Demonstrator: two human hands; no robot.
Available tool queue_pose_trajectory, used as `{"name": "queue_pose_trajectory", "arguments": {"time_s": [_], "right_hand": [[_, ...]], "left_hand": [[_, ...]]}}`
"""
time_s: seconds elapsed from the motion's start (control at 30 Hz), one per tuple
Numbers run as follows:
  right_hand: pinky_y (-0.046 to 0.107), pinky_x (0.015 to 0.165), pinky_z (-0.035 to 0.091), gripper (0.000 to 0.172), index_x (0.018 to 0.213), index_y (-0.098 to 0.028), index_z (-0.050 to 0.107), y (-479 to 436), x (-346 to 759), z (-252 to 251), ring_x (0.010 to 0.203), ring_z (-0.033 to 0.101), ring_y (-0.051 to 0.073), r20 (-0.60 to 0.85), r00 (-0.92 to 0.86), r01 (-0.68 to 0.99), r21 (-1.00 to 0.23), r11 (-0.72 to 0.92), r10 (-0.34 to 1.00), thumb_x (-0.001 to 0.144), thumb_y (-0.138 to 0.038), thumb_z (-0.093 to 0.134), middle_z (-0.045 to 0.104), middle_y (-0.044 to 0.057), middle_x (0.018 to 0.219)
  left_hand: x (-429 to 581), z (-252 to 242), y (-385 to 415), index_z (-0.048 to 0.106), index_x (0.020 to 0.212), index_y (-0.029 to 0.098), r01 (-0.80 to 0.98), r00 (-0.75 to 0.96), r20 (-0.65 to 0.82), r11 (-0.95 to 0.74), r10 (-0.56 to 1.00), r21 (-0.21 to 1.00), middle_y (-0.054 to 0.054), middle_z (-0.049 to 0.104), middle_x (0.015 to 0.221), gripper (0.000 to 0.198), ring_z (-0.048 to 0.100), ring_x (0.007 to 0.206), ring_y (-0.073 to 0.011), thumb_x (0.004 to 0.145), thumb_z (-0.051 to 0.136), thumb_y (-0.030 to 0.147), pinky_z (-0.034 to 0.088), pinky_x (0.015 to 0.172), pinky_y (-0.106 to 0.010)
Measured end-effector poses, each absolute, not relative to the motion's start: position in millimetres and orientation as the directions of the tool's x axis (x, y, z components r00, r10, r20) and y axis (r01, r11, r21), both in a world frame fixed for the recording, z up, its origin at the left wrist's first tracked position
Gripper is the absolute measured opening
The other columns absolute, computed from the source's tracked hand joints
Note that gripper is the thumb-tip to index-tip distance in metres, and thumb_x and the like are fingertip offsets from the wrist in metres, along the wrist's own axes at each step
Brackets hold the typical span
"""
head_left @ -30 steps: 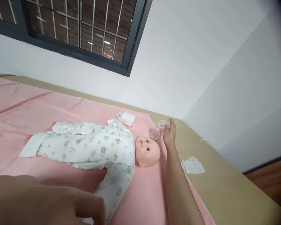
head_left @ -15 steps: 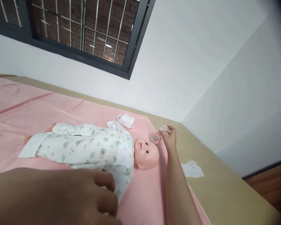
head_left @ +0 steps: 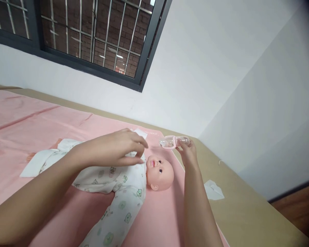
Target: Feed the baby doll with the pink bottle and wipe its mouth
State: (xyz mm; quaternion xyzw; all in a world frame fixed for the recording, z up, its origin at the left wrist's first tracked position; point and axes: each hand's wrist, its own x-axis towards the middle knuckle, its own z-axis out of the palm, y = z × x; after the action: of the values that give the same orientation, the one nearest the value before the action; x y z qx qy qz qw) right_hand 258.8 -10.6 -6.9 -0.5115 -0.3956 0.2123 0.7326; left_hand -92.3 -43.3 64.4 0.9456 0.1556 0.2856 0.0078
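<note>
A bald baby doll (head_left: 161, 175) in white patterned clothes (head_left: 128, 199) lies on its back on a pink sheet (head_left: 154, 223), head to the right. My right hand (head_left: 187, 151) is closed round one end of a small clear bottle with a pink collar (head_left: 170, 142), held sideways just beyond the doll's head. Over the doll's chest, my left hand (head_left: 128, 147) hangs with its fingers apart and curved, holding nothing, a short way left of the bottle. It hides part of the doll's upper body.
A white tissue (head_left: 214, 190) lies on the tan surface (head_left: 242, 206) at the right. Another white piece (head_left: 141, 133) shows on the sheet behind my left hand. A white wall (head_left: 180, 85) and a barred window (head_left: 92, 37) stand behind.
My left hand has moved up and away from me, from the near left to above the doll's chest. The bottle has turned more level in my right hand, which has barely shifted.
</note>
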Motion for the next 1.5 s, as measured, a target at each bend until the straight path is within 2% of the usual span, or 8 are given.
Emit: {"name": "queue_pose_trajectory", "arguments": {"time_s": [0.07, 0.2, 0.33, 0.43, 0.53, 0.67, 1.0, 1.5], "right_hand": [[0.030, 0.071, 0.053, 0.055, 0.095, -0.023, 0.051, -15, 237, 10, 0.081, 0.058, 0.013, 0.411, 0.517, 0.067, -0.894, 0.444, 0.751, 0.050, -0.037, 0.081, 0.058, -0.002, 0.090], [0.029, 0.077, 0.051, 0.056, 0.102, -0.025, 0.055, -26, 191, 33, 0.087, 0.060, 0.014, 0.473, 0.304, 0.052, -0.875, 0.481, 0.827, 0.055, -0.037, 0.082, 0.062, 0.001, 0.096], [0.033, 0.087, 0.049, 0.055, 0.107, -0.025, 0.057, -38, 150, 42, 0.098, 0.060, 0.018, 0.511, 0.085, 0.120, -0.858, 0.500, 0.855, 0.060, -0.038, 0.081, 0.064, 0.004, 0.107], [0.033, 0.086, 0.050, 0.056, 0.106, -0.026, 0.057, -46, 127, 45, 0.100, 0.060, 0.019, 0.507, 0.044, 0.137, -0.857, 0.497, 0.861, 0.058, -0.038, 0.083, 0.064, 0.004, 0.108], [0.032, 0.085, 0.051, 0.056, 0.103, -0.027, 0.057, -51, 111, 46, 0.099, 0.060, 0.018, 0.512, 0.050, 0.148, -0.853, 0.501, 0.858, 0.056, -0.038, 0.084, 0.063, 0.002, 0.108], [0.032, 0.085, 0.051, 0.057, 0.104, -0.026, 0.057, -52, 100, 45, 0.100, 0.058, 0.019, 0.495, 0.058, 0.181, -0.859, 0.478, 0.867, 0.056, -0.043, 0.083, 0.062, 0.003, 0.108], [0.031, 0.083, 0.049, 0.047, 0.102, -0.024, 0.058, -53, 104, 43, 0.098, 0.058, 0.018, 0.490, 0.035, 0.140, -0.865, 0.481, 0.871, 0.063, -0.040, 0.080, 0.063, 0.003, 0.107], [0.034, 0.090, 0.049, 0.054, 0.106, -0.025, 0.057, -49, 113, 42, 0.101, 0.060, 0.019, 0.466, 0.027, 0.125, -0.879, 0.460, 0.884, 0.060, -0.039, 0.082, 0.064, 0.004, 0.110]], "left_hand": [[-87, 62, -32, 0.064, 0.094, 0.024, 0.301, 0.777, 0.541, -0.945, 0.321, 0.128, -0.001, 0.062, 0.118, 0.016, 0.055, 0.111, -0.0213, 0.091, 0.050, 0.030, 0.042, 0.092, -0.033], [-79, 55, -17, 0.051, 0.120, 0.023, 0.379, 0.667, 0.625, -0.907, 0.405, 0.182, -0.004, 0.055, 0.128, 0.030, 0.051, 0.117, -0.0230, 0.091, 0.050, 0.030, 0.039, 0.095, -0.036], [-76, 50, -12, 0.044, 0.129, 0.025, 0.405, 0.619, 0.651, -0.889, 0.439, 0.214, -0.005, 0.055, 0.130, 0.044, 0.051, 0.118, -0.0238, 0.087, 0.056, 0.032, 0.036, 0.098, -0.038], [-73, 48, -11, 0.040, 0.133, 0.025, 0.447, 0.600, 0.645, -0.867, 0.473, 0.220, -0.007, 0.056, 0.129, 0.058, 0.052, 0.116, -0.0267, 0.080, 0.062, 0.037, 0.034, 0.097, -0.042], [-67, 44, -8, 0.040, 0.132, 0.023, 0.477, 0.584, 0.659, -0.857, 0.474, 0.195, -0.006, 0.061, 0.123, 0.061, 0.056, 0.110, -0.0261, 0.076, 0.062, 0.033, 0.031, 0.099, -0.044], [-58, 37, -2, 0.045, 0.122, 0.018, 0.502, 0.578, 0.648, -0.842, 0.496, 0.197, -0.007, 0.065, 0.115, 0.050, 0.061, 0.098, -0.0231, 0.073, 0.055, 0.024, 0.030, 0.100, -0.043], [-54, 34, 1, 0.048, 0.114, 0.015, 0.473, 0.583, 0.674, -0.864, 0.453, 0.171, -0.008, 0.065, 0.107, 0.043, 0.062, 0.094, -0.0229, 0.072, 0.051, 0.021, 0.031, 0.098, -0.042], [-58, 32, 6, 0.048, 0.117, 0.018, 0.472, 0.586, 0.671, -0.865, 0.454, 0.173, -0.005, 0.066, 0.111, 0.046, 0.063, 0.095, -0.0217, 0.072, 0.053, 0.023, 0.023, 0.101, -0.042]]}}
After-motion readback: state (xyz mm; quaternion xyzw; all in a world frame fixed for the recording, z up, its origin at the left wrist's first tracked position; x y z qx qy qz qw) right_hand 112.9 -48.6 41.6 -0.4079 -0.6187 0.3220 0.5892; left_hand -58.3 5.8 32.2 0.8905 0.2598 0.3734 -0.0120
